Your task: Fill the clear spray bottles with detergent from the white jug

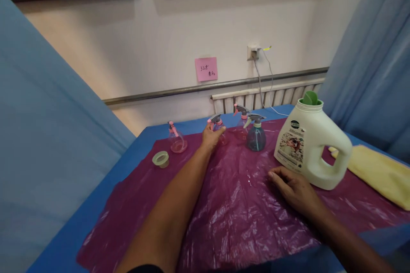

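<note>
My left hand [211,137] reaches forward and is closed around a clear spray bottle [222,135] with a pink and grey trigger head. The bottle stands on the purple plastic sheet [224,204]. My right hand [293,188] rests low over the sheet, fingers curled in and nothing visible in them, just in front of a large cream detergent jug [320,158]. A green cap [310,98] sits in the jug's mouth. Right of the held bottle stand a teal spray bottle [256,138] and, partly behind it, another pink-headed spray bottle [242,130].
At the left are another pink-headed spray bottle [177,141] and a small translucent green cap [161,160]. A folded yellow cloth [379,172] lies at the right. Blue curtains [48,115] hang on both sides. Cords run from a wall socket [253,53] behind the table.
</note>
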Motion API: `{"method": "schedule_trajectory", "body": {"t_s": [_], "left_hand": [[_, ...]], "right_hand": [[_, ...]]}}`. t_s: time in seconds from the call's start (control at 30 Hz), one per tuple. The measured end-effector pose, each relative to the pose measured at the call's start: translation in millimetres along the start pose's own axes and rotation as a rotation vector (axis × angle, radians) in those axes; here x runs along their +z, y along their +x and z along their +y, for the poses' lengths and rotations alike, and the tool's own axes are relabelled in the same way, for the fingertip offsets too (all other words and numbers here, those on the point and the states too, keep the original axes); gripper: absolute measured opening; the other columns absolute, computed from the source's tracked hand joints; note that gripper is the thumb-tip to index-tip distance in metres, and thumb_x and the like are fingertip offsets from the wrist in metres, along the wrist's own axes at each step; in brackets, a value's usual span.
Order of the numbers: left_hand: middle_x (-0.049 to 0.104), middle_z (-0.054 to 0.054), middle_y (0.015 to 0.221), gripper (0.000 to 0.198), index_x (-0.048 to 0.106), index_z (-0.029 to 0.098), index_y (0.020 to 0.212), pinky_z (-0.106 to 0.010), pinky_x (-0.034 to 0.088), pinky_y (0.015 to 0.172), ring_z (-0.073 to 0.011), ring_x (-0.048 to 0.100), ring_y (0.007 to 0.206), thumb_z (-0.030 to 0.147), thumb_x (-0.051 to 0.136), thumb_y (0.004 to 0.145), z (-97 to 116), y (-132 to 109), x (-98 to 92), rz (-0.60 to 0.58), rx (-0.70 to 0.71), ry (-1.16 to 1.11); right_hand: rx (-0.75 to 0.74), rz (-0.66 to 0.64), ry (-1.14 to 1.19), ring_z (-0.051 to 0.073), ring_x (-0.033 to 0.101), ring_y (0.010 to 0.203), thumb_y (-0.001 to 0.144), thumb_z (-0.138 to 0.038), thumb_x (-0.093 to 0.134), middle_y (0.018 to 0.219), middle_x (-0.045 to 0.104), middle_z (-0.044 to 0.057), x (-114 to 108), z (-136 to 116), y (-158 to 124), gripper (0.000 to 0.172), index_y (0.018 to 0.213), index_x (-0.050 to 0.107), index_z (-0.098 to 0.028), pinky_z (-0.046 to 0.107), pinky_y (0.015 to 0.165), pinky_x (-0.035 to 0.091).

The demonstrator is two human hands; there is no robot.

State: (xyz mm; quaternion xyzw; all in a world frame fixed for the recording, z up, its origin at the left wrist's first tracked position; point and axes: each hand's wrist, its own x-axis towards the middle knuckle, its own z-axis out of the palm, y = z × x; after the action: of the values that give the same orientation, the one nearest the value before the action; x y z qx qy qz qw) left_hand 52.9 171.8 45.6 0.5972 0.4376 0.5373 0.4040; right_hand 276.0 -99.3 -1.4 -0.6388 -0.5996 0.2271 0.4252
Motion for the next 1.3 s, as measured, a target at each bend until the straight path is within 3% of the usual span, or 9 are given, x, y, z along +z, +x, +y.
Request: {"method": "schedule_trajectory", "body": {"t_s": [0.23, 0.43, 0.57, 0.77, 0.9, 1.17, 1.3], "left_hand": [[0.08, -0.013, 0.127, 0.044, 0.076, 0.019, 0.119, -0.043, 0.057, 0.105, -0.0292, 0.075, 0.117, 0.024, 0.084, 0.076, -2.6, 4.3, 8.6, -0.007, 0.003, 0.024], [0.08, -0.009, 0.109, 0.037, 0.076, 0.022, 0.109, -0.043, 0.054, 0.104, -0.0292, 0.075, 0.107, 0.023, 0.086, 0.073, 7.3, -7.0, -4.7, -0.031, 0.012, 0.137], [0.079, -0.009, 0.108, 0.037, 0.076, 0.021, 0.111, -0.042, 0.053, 0.103, -0.0291, 0.074, 0.106, 0.025, 0.084, 0.075, 25.4, -39.5, -20.9, -0.081, 0.014, 0.182], [0.078, -0.006, 0.097, 0.031, 0.079, 0.017, 0.105, -0.036, 0.056, 0.091, -0.0238, 0.072, 0.092, 0.029, 0.082, 0.077, 60.7, -108.4, -55.8, -0.303, 0.029, 0.176], [0.076, -0.005, 0.09, 0.036, 0.078, 0.016, 0.116, -0.033, 0.057, 0.084, -0.0202, 0.069, 0.081, 0.028, 0.077, 0.082, 68.4, -136.5, -72.7, -0.434, -0.042, 0.104], [0.08, -0.007, 0.113, 0.03, 0.079, 0.02, 0.111, -0.042, 0.051, 0.11, -0.0282, 0.072, 0.11, 0.024, 0.071, 0.083, 68.6, -143.8, -80.5, -0.35, 0.081, 0.281], [0.082, -0.006, 0.115, 0.028, 0.08, 0.025, 0.112, -0.044, 0.051, 0.112, -0.0313, 0.073, 0.115, 0.028, 0.071, 0.085, 64.9, -146.8, -83.4, -0.349, 0.043, 0.281]], "right_hand": [[0.017, 0.001, 0.019, 0.029, 0.078, 0.094, 0.105, -0.067, 0.056, 0.099, 0.085, 0.004, 0.7, 4.5, -0.8, 0.044, 0.102, 0.078, -0.029, 0.038, 0.084, 0.059], [0.028, -0.024, 0.013, 0.029, 0.077, 0.093, 0.104, -0.069, 0.056, 0.099, 0.084, 0.004, 0.6, 9.6, -1.2, 0.045, 0.102, 0.078, -0.029, 0.039, 0.086, 0.057], [0.034, -0.04, 0.007, 0.028, 0.076, 0.094, 0.105, -0.068, 0.055, 0.1, 0.084, 0.003, 0.3, 10.2, -1.7, 0.045, 0.103, 0.077, -0.028, 0.038, 0.088, 0.056], [0.018, -0.067, -0.028, 0.027, 0.076, 0.09, 0.105, -0.067, 0.053, 0.096, 0.083, 0.004, -1.9, 6.5, 2.7, 0.047, 0.101, 0.077, -0.027, 0.037, 0.084, 0.057], [0.016, -0.109, -0.063, 0.028, 0.078, 0.091, 0.103, -0.064, 0.056, 0.1, 0.085, 0.004, -7.9, -2.2, 5.3, 0.043, 0.105, 0.079, -0.027, 0.039, 0.084, 0.06], [-0.011, -0.309, -0.174, 0.034, 0.076, 0.122, 0.104, -0.062, 0.059, 0.135, 0.081, 0.009, -29.2, -31.9, -1.4, 0.048, 0.132, 0.076, -0.027, 0.049, 0.11, 0.058], [-0.018, -0.28, -0.122, 0.032, 0.074, 0.128, 0.102, -0.064, 0.064, 0.142, 0.077, 0.009, -30.0, -55.0, 8.2, 0.052, 0.14, 0.071, -0.028, 0.048, 0.112, 0.058]]}}
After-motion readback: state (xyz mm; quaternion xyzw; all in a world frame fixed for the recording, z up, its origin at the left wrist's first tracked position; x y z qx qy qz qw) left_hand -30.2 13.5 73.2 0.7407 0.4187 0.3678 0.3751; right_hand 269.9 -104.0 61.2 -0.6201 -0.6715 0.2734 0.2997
